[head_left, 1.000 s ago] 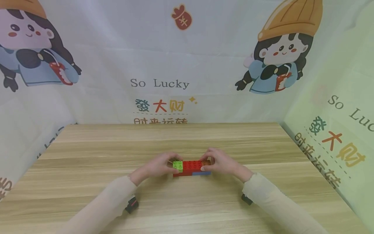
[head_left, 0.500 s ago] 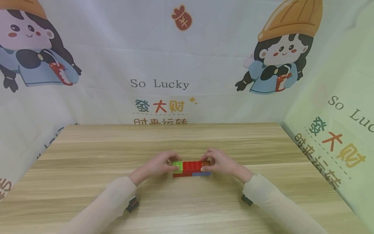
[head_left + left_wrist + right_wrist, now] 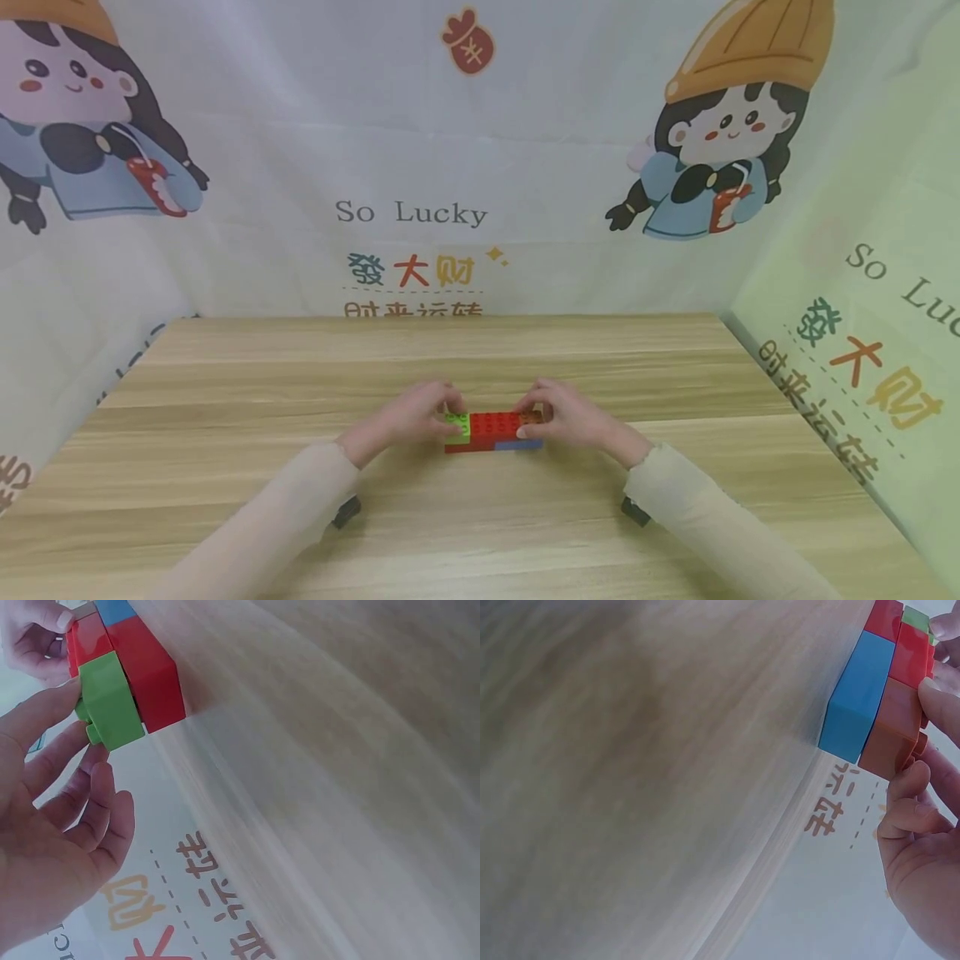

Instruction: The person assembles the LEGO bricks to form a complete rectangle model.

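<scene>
A low two-layer block of toy building bricks lies on the wooden table before me. Its top row has a green brick (image 3: 457,439) at the left end, a red brick (image 3: 492,425) in the middle and a brown brick (image 3: 892,727) at the right end. Beneath them run another red brick (image 3: 148,675) and a blue brick (image 3: 859,696). My left hand (image 3: 415,418) pinches the green brick from above, thumb on its near edge and fingers by its studs. With thumb and fingers, my right hand (image 3: 572,418) grips the brown brick, covering part of it.
The wooden table (image 3: 480,533) reaches back to a printed cloth (image 3: 547,267) that hangs behind it and along both sides. A dark wrist device (image 3: 346,511) shows under the left sleeve, and another dark device (image 3: 635,511) under the right.
My left hand has risen slightly, its fingers shifting further over the top of the green brick. The right hand keeps its grip, and the bricks stay in place.
</scene>
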Tool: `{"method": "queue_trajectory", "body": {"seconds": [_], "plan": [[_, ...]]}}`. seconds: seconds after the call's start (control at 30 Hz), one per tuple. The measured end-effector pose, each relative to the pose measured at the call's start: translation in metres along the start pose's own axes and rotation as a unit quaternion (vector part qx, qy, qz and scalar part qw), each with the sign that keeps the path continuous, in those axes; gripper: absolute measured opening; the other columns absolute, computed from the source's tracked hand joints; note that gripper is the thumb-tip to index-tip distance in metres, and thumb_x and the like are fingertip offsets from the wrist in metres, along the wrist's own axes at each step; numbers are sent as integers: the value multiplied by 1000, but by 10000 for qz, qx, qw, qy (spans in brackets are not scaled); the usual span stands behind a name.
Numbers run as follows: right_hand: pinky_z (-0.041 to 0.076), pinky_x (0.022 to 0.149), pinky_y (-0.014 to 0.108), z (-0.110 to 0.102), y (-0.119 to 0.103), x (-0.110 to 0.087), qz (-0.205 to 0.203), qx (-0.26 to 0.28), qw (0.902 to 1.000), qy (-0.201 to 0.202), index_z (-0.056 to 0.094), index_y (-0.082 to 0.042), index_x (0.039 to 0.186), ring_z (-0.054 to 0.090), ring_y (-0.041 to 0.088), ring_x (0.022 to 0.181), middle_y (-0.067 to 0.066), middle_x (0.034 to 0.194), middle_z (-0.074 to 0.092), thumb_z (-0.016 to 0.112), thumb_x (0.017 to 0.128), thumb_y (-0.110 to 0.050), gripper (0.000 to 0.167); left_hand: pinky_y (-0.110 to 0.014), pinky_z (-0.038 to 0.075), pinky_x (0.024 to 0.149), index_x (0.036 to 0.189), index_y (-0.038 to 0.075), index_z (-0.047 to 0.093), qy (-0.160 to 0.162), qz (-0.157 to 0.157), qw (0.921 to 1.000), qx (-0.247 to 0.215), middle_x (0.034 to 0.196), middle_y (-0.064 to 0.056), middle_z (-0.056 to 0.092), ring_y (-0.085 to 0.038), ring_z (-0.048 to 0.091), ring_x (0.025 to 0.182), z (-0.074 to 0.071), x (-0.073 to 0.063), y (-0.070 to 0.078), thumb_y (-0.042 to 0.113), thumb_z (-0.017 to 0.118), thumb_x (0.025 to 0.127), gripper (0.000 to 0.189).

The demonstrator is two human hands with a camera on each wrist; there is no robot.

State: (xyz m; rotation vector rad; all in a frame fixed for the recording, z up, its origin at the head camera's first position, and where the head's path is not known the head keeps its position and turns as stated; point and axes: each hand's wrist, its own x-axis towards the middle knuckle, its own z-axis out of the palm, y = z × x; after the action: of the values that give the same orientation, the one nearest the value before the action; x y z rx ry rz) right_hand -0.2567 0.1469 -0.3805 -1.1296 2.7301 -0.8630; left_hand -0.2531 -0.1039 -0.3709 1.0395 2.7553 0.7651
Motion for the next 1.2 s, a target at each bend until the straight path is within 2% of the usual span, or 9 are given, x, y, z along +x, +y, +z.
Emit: {"method": "queue_trajectory", "body": {"seconds": [0.2,0.33,0.43,0.53,0.67,0.87,1.03,1.2], "plan": [[38,60,26,0,-1,0,-62,-41,10000,33,64,-7,98,42,12,68,-4,85,51,69,77,-26,29,-29,43,72,92,6,62,-22,-16,9996,271,86,1,54,-16,50,81,0,-2,2,14,70,74,21],[38,59,25,-2,0,1,-68,-91,9999,19,64,-7,99,42,11,68,-4,85,51,69,77,-25,28,-30,42,74,95,6,62,88,21,9995,317,88,1,54,-15,49,82,2,-3,1,16,68,75,24],[38,59,25,-1,1,1,-105,-130,9999,19,64,-7,98,42,11,68,-4,84,51,69,77,-25,29,-31,43,74,99,4,62,214,80,9995,202,90,0,54,-16,50,83,5,-5,-4,19,67,76,28],[38,59,25,-1,0,1,-147,-167,9997,47,64,-7,98,43,12,68,-4,84,51,69,76,-25,29,-30,43,74,103,3,61,390,54,9992,-99,90,-1,55,-15,51,83,7,-10,-10,20,67,77,32],[38,58,25,-1,1,0,-162,-136,9997,74,64,-6,98,43,12,67,-5,83,51,69,77,-26,30,-27,44,71,98,5,59,559,69,9979,-326,88,1,56,-13,52,80,8,-15,-19,20,69,75,29],[37,59,26,2,2,0,-155,-58,9998,109,64,-7,99,42,13,68,-6,83,50,69,77,-27,30,-26,44,69,95,7,59,475,194,9984,-253,87,3,57,-12,52,78,7,-18,-21,19,69,75,25],[38,60,26,3,3,0,-102,-24,9999,77,64,-8,99,42,12,69,-6,83,49,68,77,-28,30,-25,44,70,95,6,59,368,160,9991,-163,87,2,57,-13,53,78,6,-18,-18,19,69,75,26],[38,60,26,3,4,0,-43,-97,9999,111,64,-9,100,42,10,69,-7,84,49,68,77,-27,30,-25,44,69,94,8,59,399,79,9990,-205,86,3,58,-12,52,77,6,-17,-16,18,69,74,24]]}}
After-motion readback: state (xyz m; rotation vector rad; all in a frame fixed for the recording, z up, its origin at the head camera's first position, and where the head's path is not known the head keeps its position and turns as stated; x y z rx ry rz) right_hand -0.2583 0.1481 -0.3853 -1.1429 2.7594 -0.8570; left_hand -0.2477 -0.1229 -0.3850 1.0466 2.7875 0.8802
